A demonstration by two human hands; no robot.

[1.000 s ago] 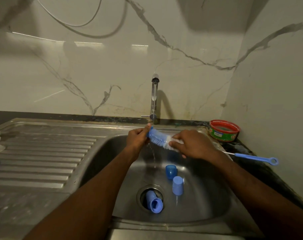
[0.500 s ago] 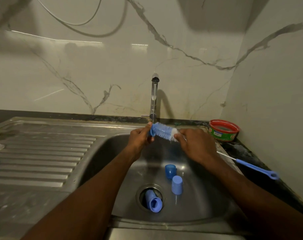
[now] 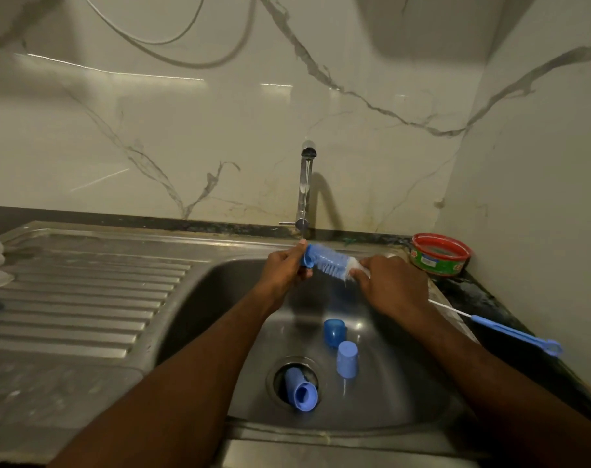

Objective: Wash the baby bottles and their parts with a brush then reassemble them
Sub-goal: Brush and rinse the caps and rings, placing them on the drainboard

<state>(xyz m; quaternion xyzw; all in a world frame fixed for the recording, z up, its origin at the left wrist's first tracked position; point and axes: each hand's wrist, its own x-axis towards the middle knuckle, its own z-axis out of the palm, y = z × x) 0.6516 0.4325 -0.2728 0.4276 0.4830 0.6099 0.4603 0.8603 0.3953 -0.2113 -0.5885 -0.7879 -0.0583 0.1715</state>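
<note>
Head view: both hands' fingers grip the brush (image 3: 327,261) (left (image 3: 284,270), right (image 3: 393,285)) under the tap (image 3: 304,190).

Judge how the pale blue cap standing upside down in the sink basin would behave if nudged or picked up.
The pale blue cap looks like thin moulded plastic, so it is probably light and stiff. It stands closed end up on the sloping steel sink, near the drain, so a nudge might slide or tip it that way. Once tipped, its round body would likely roll. The basin looks wet, so it may be slippery.
</note>
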